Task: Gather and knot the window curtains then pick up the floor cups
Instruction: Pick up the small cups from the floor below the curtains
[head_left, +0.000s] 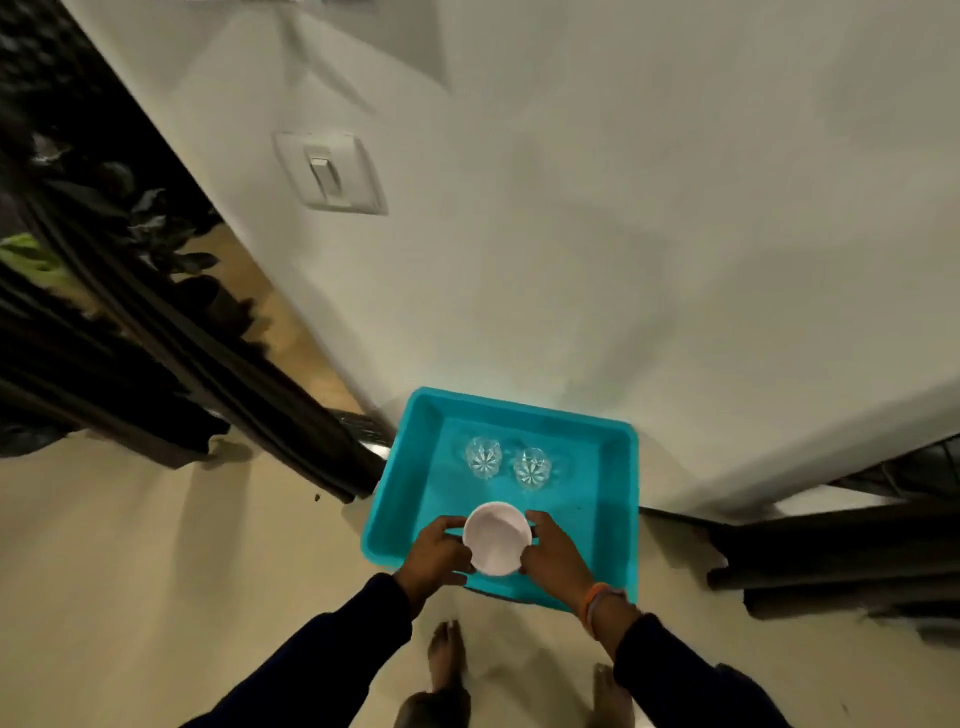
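I hold the white cup (497, 538) by its rim between my left hand (435, 551) and right hand (556, 553), over the tray (621, 499); it looks light, stiff, probably breakable, glasses (483, 457) just beyond.

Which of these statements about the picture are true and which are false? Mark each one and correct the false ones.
1. Both hands hold the white bowl. True: the left hand and the right hand grip the white bowl from either side.
2. Three glasses stand in the tray. False: only two glasses, one beside the other, stand in the blue tray.
3. The tray is red. False: it is blue.
4. A light switch is on the wall. True: the light switch is on the wall, up and to the left of the tray.
5. The person wears shoes. False: the feet are bare.
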